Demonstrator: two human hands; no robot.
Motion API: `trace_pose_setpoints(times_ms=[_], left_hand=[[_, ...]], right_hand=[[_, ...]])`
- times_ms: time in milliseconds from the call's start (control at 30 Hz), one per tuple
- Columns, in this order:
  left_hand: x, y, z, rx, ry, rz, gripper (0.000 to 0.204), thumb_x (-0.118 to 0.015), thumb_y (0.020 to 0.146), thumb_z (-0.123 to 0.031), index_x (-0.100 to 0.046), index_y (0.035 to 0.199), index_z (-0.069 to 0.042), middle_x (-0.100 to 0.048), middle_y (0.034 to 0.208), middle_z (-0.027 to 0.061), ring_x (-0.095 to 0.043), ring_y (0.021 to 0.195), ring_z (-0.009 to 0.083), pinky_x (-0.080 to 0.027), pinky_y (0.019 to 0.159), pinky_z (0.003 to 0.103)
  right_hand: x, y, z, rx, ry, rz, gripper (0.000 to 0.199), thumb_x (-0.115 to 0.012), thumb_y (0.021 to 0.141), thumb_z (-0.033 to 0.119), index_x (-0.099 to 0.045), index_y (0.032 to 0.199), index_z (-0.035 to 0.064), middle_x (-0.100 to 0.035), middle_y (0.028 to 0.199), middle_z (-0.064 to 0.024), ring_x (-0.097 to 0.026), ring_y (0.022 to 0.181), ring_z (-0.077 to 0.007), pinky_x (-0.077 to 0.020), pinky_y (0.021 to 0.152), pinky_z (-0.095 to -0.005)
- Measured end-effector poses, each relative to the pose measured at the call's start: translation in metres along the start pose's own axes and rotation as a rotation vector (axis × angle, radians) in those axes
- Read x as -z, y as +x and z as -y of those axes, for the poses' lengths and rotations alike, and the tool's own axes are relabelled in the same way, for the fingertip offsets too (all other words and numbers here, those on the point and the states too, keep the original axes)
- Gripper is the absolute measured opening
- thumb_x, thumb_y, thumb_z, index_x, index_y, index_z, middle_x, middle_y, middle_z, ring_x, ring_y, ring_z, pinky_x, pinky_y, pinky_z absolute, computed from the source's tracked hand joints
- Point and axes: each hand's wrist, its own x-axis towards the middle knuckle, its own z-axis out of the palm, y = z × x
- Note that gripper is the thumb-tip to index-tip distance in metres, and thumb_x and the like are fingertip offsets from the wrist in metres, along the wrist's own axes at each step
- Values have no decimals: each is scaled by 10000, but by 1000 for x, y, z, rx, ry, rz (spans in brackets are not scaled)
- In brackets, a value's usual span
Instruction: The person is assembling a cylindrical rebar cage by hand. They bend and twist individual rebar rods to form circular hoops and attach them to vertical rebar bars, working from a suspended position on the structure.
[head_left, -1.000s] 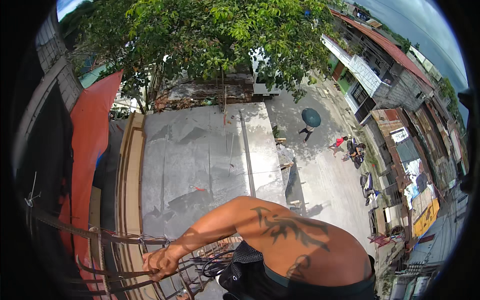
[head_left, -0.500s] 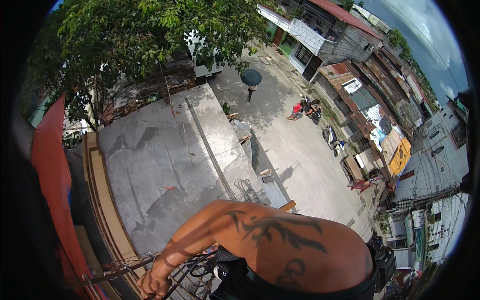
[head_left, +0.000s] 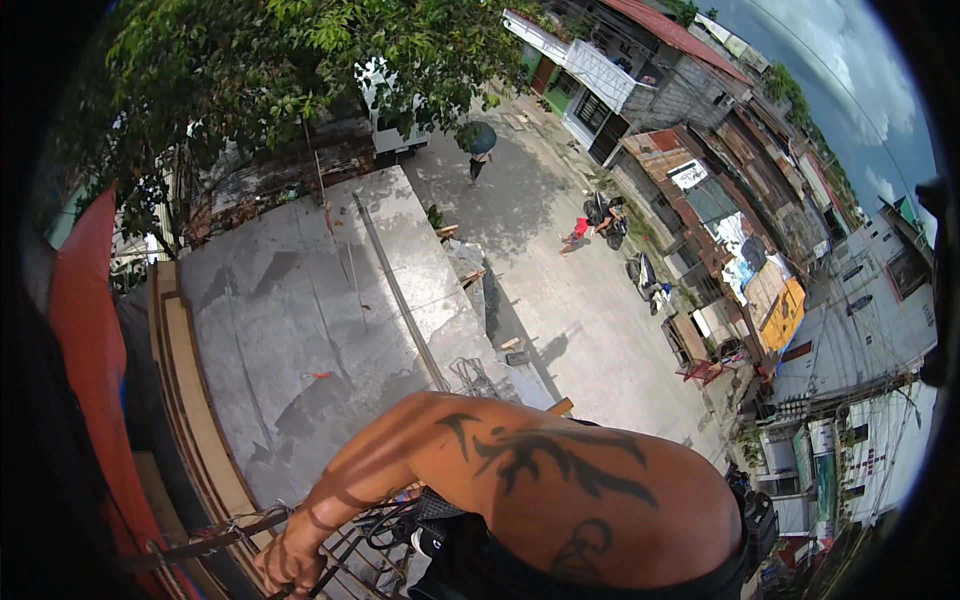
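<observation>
My tattooed right arm (head_left: 560, 470) stretches across the lower part of the head view, from the shoulder at the right down to the lower left. At its end my right hand (head_left: 290, 568) is closed around a dark metal bar (head_left: 322, 578), partly cut off by the lower edge. Thin crossed metal rods (head_left: 352, 560) lie beside the hand. A thicker dark bar (head_left: 200, 548), with wire ties, runs left from near my wrist. Between forearm and body shows a black item with a white mark (head_left: 430, 541); its kind is unclear. My left hand is out of view.
Below spreads a grey flat roof (head_left: 290, 330) with a long metal bar (head_left: 400, 290) and a coil of wire (head_left: 470, 376). Wooden boards (head_left: 190, 350) and an orange sheet (head_left: 85, 320) line the left. Beyond lies a street (head_left: 610, 330) with parked motorcycles and a person under an umbrella (head_left: 477, 138).
The surroundings have shifted slightly left in the picture, and my right hand with them. The person with the umbrella has walked farther up the street. My grip looks the same.
</observation>
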Motion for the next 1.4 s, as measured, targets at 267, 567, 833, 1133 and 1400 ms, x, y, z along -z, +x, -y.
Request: trace_pose_setpoints(times_ms=[267, 567, 833, 1133, 1400], left_hand=[[13, -21, 12, 44, -47, -53, 370, -526, 915, -356, -519, 853, 8, -528, 690, 103, -496, 602, 231, -453, 540, 345], [38, -50, 46, 122, -146, -163, 384, -516, 924, -365, -505, 814, 3, -505, 660, 81, -471, 556, 201, -445, 509, 323], [93, -107, 105, 174, -407, -325, 401, -507, 932, -372, -493, 779, -2, -485, 633, 61, -449, 515, 174, -438, 481, 303], [92, -140, 140, 52, -463, -497, 383, -569, 928, -341, -528, 746, -7, -504, 610, 51, -529, 522, 153, -453, 497, 281], [106, -205, 113, 175, -506, -686, 528, -539, 918, -441, -584, 685, 31, -558, 578, 105, -593, 552, 191, -486, 542, 311]], right_hand=[[6, 4, 10, 14, -14, 11, 487, -482, 908, 464, -626, 807, 9, -630, 813, -170, -574, 830, -379, -418, 788, -445], [19, -9, 31, 33, 16, -54, 499, -502, 898, 481, -632, 838, 3, -637, 824, -175, -585, 860, -377, -430, 796, -457], [40, -28, 61, -4, 14, -111, 389, -555, 885, 409, -618, 899, 26, -625, 860, -150, -553, 935, -366, -435, 825, -429], [34, 0, 56, 35, 59, -78, 346, -528, 924, 396, -634, 999, 75, -571, 1012, -84, -469, 997, -299, -383, 908, -405], [27, 10, 66, -37, 70, -86, 288, -567, 908, 334, -593, 826, 59, -621, 1032, -58, -489, 1050, -269, -333, 986, -417]])
